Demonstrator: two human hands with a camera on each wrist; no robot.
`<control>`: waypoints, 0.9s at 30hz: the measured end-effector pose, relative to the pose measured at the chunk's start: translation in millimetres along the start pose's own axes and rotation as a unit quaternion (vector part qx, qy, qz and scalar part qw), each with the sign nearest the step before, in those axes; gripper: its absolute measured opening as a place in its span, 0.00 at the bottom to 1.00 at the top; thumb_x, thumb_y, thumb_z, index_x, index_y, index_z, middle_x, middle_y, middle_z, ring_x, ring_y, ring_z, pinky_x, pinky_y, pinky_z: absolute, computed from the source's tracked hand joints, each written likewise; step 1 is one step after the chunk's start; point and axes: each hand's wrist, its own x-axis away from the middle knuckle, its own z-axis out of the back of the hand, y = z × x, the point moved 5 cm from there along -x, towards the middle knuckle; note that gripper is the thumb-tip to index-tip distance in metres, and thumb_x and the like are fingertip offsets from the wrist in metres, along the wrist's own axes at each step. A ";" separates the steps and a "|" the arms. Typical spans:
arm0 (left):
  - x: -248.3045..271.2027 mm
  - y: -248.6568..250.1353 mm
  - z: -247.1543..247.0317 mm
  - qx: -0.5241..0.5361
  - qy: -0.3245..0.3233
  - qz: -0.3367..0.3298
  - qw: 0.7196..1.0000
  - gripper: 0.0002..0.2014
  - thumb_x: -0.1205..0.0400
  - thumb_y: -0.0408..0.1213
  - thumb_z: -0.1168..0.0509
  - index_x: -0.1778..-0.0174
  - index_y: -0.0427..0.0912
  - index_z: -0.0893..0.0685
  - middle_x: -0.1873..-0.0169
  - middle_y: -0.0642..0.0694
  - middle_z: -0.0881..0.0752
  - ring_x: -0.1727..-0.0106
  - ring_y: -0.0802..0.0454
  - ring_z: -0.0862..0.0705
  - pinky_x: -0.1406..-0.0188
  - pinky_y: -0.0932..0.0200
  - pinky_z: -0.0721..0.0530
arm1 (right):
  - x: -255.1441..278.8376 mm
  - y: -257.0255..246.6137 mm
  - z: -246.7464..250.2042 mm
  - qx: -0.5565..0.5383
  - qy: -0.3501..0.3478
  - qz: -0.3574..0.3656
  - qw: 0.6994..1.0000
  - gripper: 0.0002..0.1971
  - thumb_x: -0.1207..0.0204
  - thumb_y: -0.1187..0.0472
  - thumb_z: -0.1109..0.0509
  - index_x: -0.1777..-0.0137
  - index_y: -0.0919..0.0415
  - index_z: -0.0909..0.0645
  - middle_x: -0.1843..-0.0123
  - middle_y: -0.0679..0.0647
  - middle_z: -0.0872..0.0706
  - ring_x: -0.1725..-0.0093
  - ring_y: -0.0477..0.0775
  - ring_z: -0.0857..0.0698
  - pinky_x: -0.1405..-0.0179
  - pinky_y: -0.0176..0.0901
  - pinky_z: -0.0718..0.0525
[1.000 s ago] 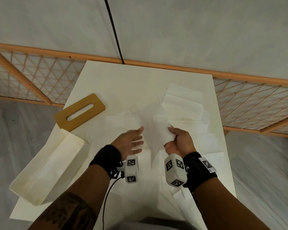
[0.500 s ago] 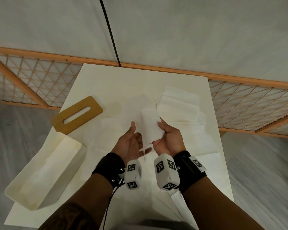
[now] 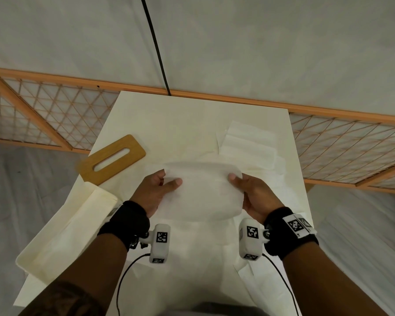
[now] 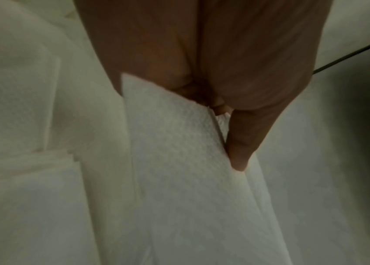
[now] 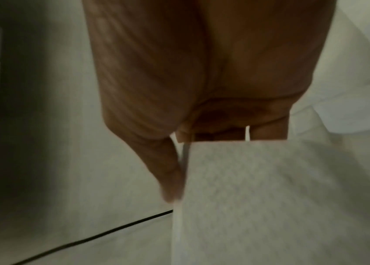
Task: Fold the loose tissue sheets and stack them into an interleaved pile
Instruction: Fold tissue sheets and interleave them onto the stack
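Above the surface [image 3: 192,115], left hand [image 3: 154,192] and right hand [image 3: 252,195] pinch opposite ends of the tissue sheet [image 3: 203,190]; long axis left-right.

I'm seeing a white tissue sheet [image 3: 201,190] hanging spread above the table, folded tissues [image 3: 249,144] lying stacked far right

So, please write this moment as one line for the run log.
step: folding | left hand: pinches tissue sheet left edge | right hand: pinches right edge | sheet: held above table | folded pile: far right
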 end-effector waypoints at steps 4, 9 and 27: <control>0.3 -4.0 10.1 -0.008 0.014 0.007 1.000 0.10 0.15 0.32 0.33 0.41 0.38 0.11 0.43 0.34 0.10 0.45 0.38 0.13 0.38 0.38 0.19 | -5.2 3.1 7.6 0.068 0.007 0.002 0.998 0.16 0.20 0.66 0.26 0.32 0.65 0.16 0.38 0.64 0.10 0.37 0.66 0.11 0.36 0.61 0.14; 5.9 0.8 17.8 0.002 0.030 0.003 1.000 0.12 0.15 0.27 0.36 0.50 0.44 0.08 0.49 0.38 0.10 0.50 0.41 0.12 0.49 0.49 0.17 | -0.1 1.2 16.9 0.098 0.012 0.020 0.995 0.13 0.20 0.69 0.27 0.36 0.65 0.13 0.41 0.64 0.09 0.40 0.65 0.10 0.41 0.56 0.11; 19.0 -63.5 25.9 -0.378 0.008 0.044 0.925 0.08 0.26 0.33 0.21 0.62 0.50 0.11 0.64 0.52 0.18 0.68 0.54 0.19 0.69 0.61 0.19 | 16.4 84.3 53.4 0.174 0.075 -0.100 0.977 0.11 0.20 0.77 0.34 0.50 0.66 0.12 0.65 0.56 0.16 0.65 0.48 0.16 0.61 0.38 0.14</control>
